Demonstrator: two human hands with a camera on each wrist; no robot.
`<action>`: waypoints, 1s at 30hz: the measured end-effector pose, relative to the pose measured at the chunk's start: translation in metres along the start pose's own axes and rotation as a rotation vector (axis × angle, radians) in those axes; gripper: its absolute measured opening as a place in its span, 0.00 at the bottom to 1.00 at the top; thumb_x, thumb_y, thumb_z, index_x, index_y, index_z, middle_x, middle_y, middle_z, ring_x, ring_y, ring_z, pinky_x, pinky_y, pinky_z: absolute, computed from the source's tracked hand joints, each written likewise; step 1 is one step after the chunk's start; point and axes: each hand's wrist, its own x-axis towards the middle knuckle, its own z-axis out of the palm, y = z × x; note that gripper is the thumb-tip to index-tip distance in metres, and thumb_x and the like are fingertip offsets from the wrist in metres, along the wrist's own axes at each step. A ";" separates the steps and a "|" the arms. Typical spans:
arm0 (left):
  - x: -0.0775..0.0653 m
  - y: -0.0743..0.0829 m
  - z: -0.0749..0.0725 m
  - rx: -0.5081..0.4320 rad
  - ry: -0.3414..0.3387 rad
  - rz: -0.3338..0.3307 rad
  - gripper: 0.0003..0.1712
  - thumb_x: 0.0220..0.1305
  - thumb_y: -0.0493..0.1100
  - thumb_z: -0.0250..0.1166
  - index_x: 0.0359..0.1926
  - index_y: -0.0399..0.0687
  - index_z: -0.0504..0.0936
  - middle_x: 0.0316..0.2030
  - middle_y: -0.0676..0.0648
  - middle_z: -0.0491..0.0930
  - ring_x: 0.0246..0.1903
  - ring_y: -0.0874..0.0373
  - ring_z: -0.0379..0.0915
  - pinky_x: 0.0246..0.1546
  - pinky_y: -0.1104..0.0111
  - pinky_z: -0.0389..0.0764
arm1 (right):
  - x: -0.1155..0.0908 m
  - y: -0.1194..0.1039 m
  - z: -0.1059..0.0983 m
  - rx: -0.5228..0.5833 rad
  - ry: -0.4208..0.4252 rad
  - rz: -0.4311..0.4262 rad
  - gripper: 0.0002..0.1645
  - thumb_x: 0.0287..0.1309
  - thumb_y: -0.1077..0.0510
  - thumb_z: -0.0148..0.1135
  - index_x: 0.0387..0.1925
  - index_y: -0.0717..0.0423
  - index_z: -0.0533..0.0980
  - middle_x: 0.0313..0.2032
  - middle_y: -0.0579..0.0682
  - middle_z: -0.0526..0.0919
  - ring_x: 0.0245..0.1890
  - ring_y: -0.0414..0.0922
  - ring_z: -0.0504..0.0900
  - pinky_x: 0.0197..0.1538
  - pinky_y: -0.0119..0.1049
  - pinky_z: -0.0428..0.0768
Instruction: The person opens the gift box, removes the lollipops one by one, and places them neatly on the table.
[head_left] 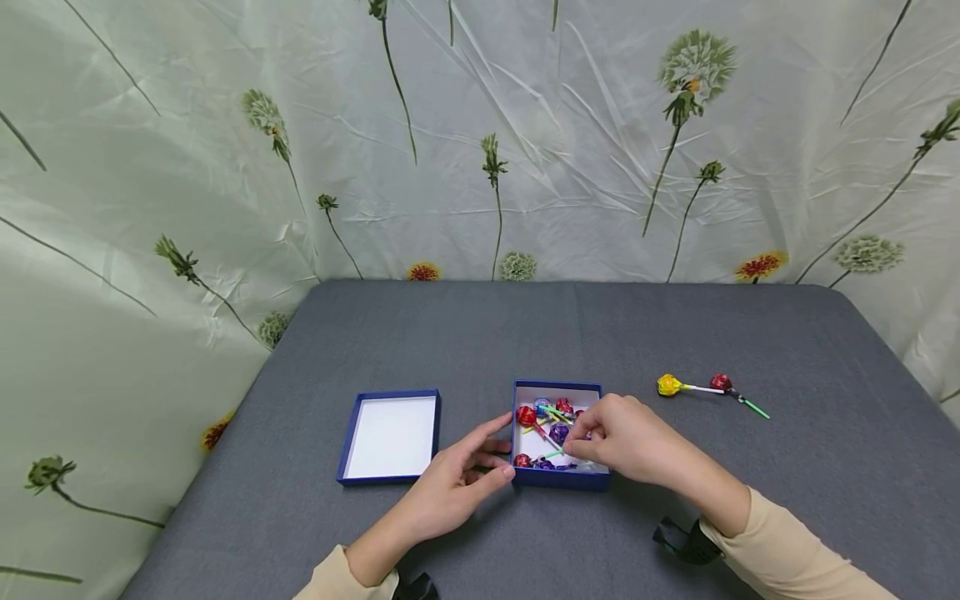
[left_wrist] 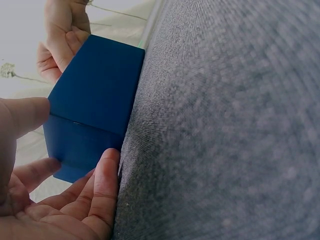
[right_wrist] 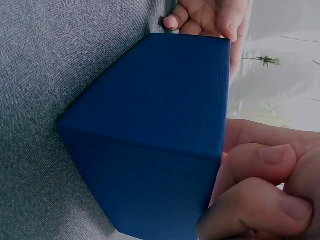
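Note:
A blue box (head_left: 562, 481) with a white inside stands on the table, holding several wrapped lollipops, among them a red one (head_left: 527, 416) and a purple one (head_left: 558, 432). My left hand (head_left: 459, 483) rests against the box's left side, fingers extended; in the left wrist view its fingertips touch the blue wall (left_wrist: 85, 145). Over the box's right side reaches my right hand (head_left: 626, 437), thumb and forefinger pinching the green stick of a dark red lollipop (head_left: 522, 460) low in the box. In the right wrist view the box wall (right_wrist: 150, 100) hides the fingertips.
Left of the box lies its blue-rimmed lid (head_left: 393, 437), white inside up. To the right, a yellow lollipop (head_left: 668, 385) and a dark red lollipop (head_left: 721, 382) lie on the grey tablecloth (head_left: 480, 333). A flowered curtain (head_left: 450, 167) hangs behind the table.

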 end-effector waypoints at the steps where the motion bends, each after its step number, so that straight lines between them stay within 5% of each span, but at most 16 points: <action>1: 0.000 0.000 0.000 0.001 0.001 0.003 0.36 0.81 0.49 0.63 0.83 0.57 0.63 0.67 0.38 0.81 0.58 0.51 0.83 0.50 0.72 0.82 | 0.000 0.000 0.000 0.000 0.001 0.003 0.08 0.63 0.53 0.77 0.27 0.46 0.89 0.13 0.35 0.68 0.17 0.35 0.67 0.23 0.31 0.62; 30: 0.000 0.003 0.000 -0.004 0.002 -0.023 0.36 0.81 0.50 0.63 0.83 0.59 0.63 0.68 0.40 0.80 0.58 0.52 0.83 0.49 0.72 0.81 | -0.001 0.003 -0.010 0.094 0.020 0.025 0.09 0.68 0.53 0.72 0.36 0.54 0.90 0.14 0.36 0.66 0.19 0.36 0.64 0.26 0.31 0.63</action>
